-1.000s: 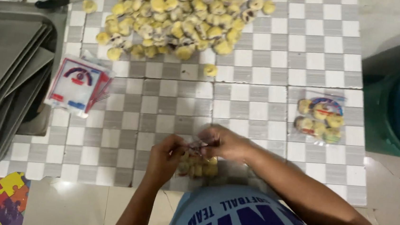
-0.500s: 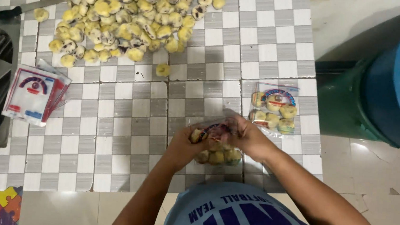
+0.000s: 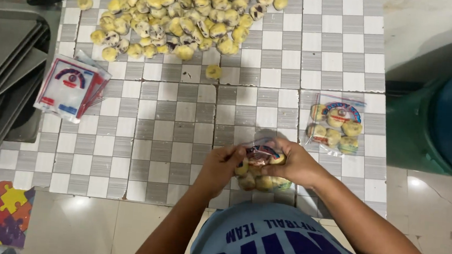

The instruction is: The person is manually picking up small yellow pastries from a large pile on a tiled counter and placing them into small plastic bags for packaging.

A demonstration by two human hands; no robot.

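While both hands met at the near edge of the grey-and-white checked tile tabletop (image 3: 171,139), they held a small clear plastic bag of round yellow pastries (image 3: 259,170) between them. The left hand (image 3: 222,167) pinched the bag's upper left side with its fingers closed on the plastic, and the right hand (image 3: 295,163) wrapped over the bag's top and right side, also closed on it. Just beyond the right hand lay a second filled clear bag of yellow pastries with a printed label (image 3: 336,124), flat on the tiles. One loose yellow pastry (image 3: 213,71) sat alone near the middle, below a big heap of yellow and dark-spotted pastries (image 3: 181,13) at the far edge. A stack of empty printed clear bags (image 3: 70,87) lay to the left, beside grey metal trays (image 3: 2,72).
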